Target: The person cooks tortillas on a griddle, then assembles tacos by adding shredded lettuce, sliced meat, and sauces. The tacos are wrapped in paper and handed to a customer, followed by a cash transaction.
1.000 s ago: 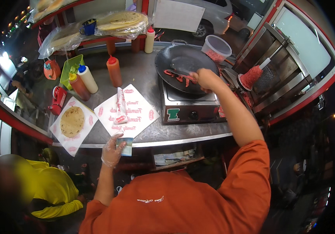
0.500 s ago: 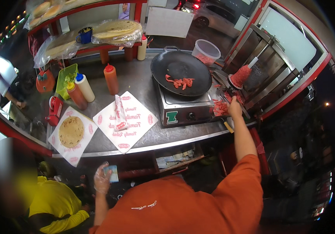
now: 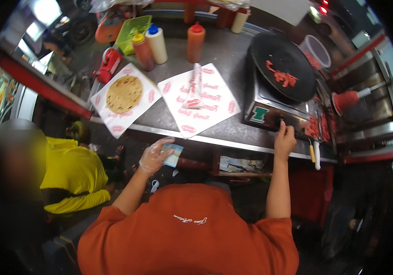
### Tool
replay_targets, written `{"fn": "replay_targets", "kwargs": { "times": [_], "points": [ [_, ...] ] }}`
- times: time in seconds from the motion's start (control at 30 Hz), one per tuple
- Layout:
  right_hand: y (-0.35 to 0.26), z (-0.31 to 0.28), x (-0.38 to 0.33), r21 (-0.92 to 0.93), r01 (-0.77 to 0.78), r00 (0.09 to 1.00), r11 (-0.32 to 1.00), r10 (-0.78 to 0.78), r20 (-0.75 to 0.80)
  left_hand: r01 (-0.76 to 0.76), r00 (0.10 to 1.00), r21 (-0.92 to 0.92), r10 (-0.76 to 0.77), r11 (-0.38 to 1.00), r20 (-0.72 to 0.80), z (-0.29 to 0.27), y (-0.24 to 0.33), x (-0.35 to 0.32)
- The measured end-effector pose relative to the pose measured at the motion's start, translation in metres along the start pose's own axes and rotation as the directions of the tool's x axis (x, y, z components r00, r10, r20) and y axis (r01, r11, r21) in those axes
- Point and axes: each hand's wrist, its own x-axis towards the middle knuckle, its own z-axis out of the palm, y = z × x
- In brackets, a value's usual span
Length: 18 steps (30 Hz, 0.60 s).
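My left hand [image 3: 154, 156], in a clear plastic glove, holds a bluish banknote [image 3: 173, 155] in front of the counter's edge. My bare right hand [image 3: 285, 141] has its fingers closed at the stove knob [image 3: 282, 121], partly covering it. Above that hand, the metal gas stove [image 3: 269, 103] carries a dark round pan [image 3: 262, 50] with red meat strips [image 3: 285, 79] in it. A paper-wrapped roll [image 3: 194, 87] lies on a printed paper sheet [image 3: 219, 110]. To its left, a browned flatbread [image 3: 124, 95] rests on another sheet [image 3: 117, 124].
Squeeze bottles [image 3: 196, 43] and a green basket [image 3: 127, 34] of shredded greens stand along the back. Right of the stove are cut meat [image 3: 313, 126], a white-handled knife [image 3: 317, 158] and a meat spit [image 3: 345, 101]. An open drawer [image 3: 242, 173] holds banknotes. A person in yellow [image 3: 73, 169] is at left.
My right hand has left the cut meat and moved left to the stove knob. My left hand, with the banknote, has risen nearer the counter edge. The view has turned and tilted downward.
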Motion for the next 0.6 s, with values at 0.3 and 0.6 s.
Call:
{"fn": "replay_targets", "kwargs": {
  "times": [0.3, 0.6],
  "points": [
    [-0.008, -0.051, -0.124, 0.468, -0.23, 0.97, 0.854, 0.162, 0.18, 0.405, 0.912, -0.489, -0.382, 0.773, 0.15, 0.011, -0.007, 0.0],
    [0.002, 0.008, 0.01, -0.121, 0.056, 0.997, 0.991, -0.062, -0.047, 0.112, 0.983, -0.362, -0.05, 0.926, 0.176, 0.036, 0.03, 0.055]
  ]
}}
